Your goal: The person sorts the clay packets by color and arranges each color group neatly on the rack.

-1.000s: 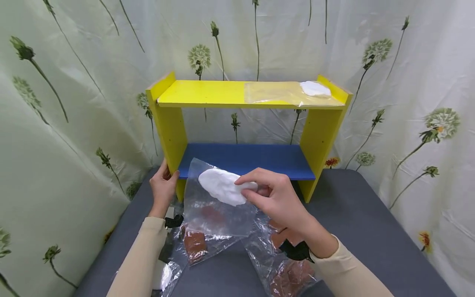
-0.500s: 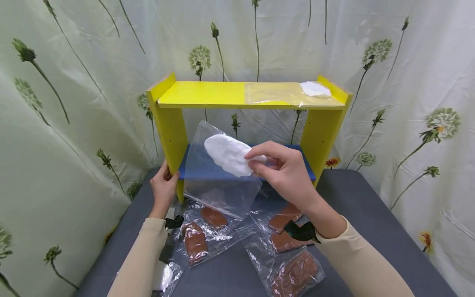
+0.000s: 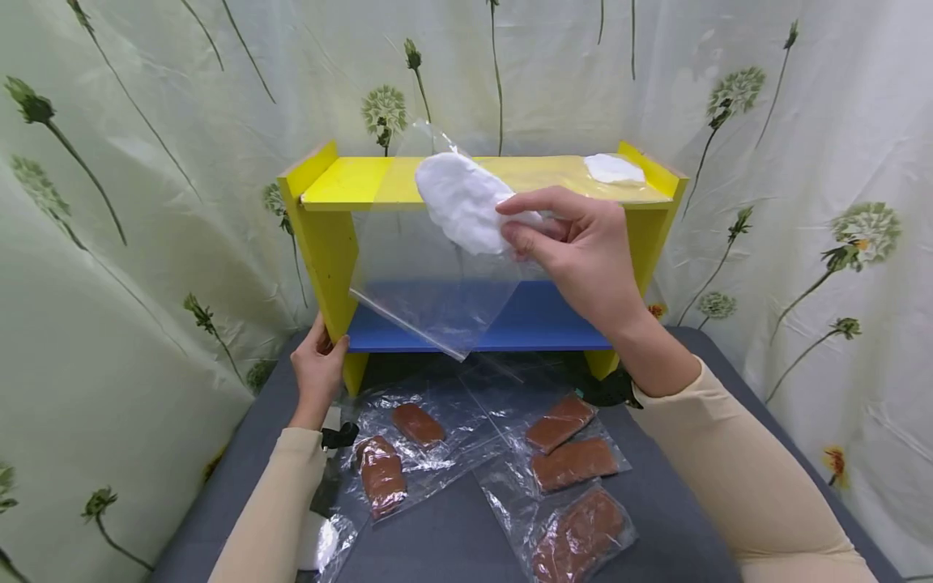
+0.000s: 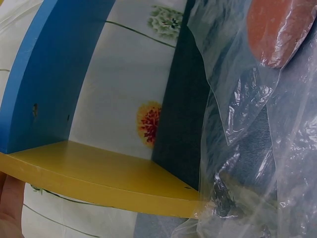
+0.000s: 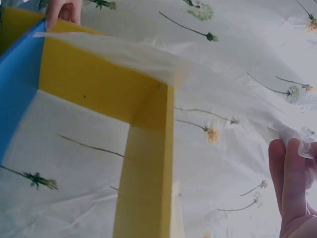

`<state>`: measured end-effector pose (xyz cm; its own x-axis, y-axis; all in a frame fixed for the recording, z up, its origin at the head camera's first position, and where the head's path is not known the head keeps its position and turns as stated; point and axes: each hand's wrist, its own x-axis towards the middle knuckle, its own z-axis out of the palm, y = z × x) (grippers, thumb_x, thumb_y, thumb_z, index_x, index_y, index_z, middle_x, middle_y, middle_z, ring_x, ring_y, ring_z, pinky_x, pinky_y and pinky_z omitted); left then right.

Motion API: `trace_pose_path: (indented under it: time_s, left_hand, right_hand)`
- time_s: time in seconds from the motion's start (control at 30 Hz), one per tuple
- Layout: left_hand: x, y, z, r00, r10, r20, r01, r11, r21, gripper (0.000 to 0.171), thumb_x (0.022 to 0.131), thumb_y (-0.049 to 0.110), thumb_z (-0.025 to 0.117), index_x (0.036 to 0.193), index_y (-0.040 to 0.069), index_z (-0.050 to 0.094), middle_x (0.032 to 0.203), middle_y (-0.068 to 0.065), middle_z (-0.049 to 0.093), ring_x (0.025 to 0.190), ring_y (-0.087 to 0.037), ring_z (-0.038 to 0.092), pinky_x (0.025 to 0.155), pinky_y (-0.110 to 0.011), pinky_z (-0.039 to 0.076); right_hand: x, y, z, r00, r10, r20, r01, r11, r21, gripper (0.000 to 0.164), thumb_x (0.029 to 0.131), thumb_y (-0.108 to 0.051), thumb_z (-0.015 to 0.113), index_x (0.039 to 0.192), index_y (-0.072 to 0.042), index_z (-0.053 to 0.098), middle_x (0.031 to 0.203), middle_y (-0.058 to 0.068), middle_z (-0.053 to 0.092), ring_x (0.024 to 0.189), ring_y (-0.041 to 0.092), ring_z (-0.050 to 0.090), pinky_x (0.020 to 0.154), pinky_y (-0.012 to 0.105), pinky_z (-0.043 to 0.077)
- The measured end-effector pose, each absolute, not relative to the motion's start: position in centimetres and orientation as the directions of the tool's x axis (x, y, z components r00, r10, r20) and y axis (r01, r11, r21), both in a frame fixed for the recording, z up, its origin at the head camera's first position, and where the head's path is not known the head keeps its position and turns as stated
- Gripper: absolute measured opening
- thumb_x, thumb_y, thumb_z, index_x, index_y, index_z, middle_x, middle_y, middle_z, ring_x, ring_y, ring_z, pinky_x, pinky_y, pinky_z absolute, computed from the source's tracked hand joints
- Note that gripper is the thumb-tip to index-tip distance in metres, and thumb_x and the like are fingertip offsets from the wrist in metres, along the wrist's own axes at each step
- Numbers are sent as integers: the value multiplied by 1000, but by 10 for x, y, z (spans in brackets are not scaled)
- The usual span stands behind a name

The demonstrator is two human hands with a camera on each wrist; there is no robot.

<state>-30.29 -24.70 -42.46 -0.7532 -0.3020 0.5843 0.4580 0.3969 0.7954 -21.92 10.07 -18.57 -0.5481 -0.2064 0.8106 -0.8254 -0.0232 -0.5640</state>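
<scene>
My right hand (image 3: 586, 251) pinches a clear zip bag (image 3: 415, 283) by the end that holds a flat white oval slab (image 3: 461, 202). Raised in front of the shelf unit's yellow top board (image 3: 350, 180), the bag slants down to the left, its zip edge lowest. In the right wrist view the bag (image 5: 213, 79) stretches out from the fingers (image 5: 293, 173) as a thin film. At the lower left, my left hand (image 3: 318, 372) grips the yellow side panel (image 3: 321, 259), thumb at the blue shelf's (image 3: 466, 324) corner; its other fingers are partly hidden behind the panel.
A second bag with a white slab (image 3: 614, 168) lies on the top board's right end. On the dark grey table (image 3: 452, 534), bags with reddish-brown slabs (image 3: 572, 463) lie in front of the unit. A bag with something white (image 3: 321, 542) is beside the left forearm. A flowered curtain (image 3: 182, 121) hangs behind.
My right hand has lifted the bag with the white slab from low over the table up to the top board's height. The left hand keeps its grip on the side panel.
</scene>
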Motion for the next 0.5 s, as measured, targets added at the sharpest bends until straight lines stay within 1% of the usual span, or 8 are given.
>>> trace_pose_path:
  time_s: [0.13,0.2,0.27,0.37,0.5]
  left_hand:
    - [-304,-251,-428,-749,-304,589,467,389,794,63,94,-3,67,151,20,49,138,-14,60,120,-31,62,88,-22,54]
    - [-310,-255,-435,-748,-310,587,469,379,798,66,93,-3,67,150,24,49,139,-12,60,121,-31,62,87,-18,52]
    - [-316,-259,-442,-751,-313,582,470,365,803,67,93,-3,68,150,29,50,139,-10,60,121,-30,61,86,-16,52]
    - [-326,-264,-451,-755,-313,575,466,360,808,68,93,1,69,148,36,49,140,-5,60,121,-27,62,86,-17,53]
    - [-331,-263,-454,-747,-307,589,475,373,797,69,93,2,70,148,39,49,139,-2,61,121,-25,62,87,-21,54]
  right_hand:
    - [-224,100,-169,-574,-158,804,-804,-76,-589,20,84,12,74,104,8,75,102,20,71,84,26,74,69,32,60]
    - [-226,100,-161,-586,-134,799,-794,-104,-599,19,84,11,74,103,8,76,103,21,69,85,27,74,67,32,60]
    - [-228,100,-152,-588,-106,802,-792,-127,-598,18,83,11,75,100,8,76,101,23,69,83,26,74,67,31,60]
    - [-231,101,-141,-587,-64,807,-795,-146,-589,17,83,11,76,99,7,76,101,22,69,80,25,74,68,31,60]
    - [-239,105,-129,-595,9,804,-796,-150,-587,16,83,9,77,99,6,77,99,21,68,79,25,73,73,31,60]
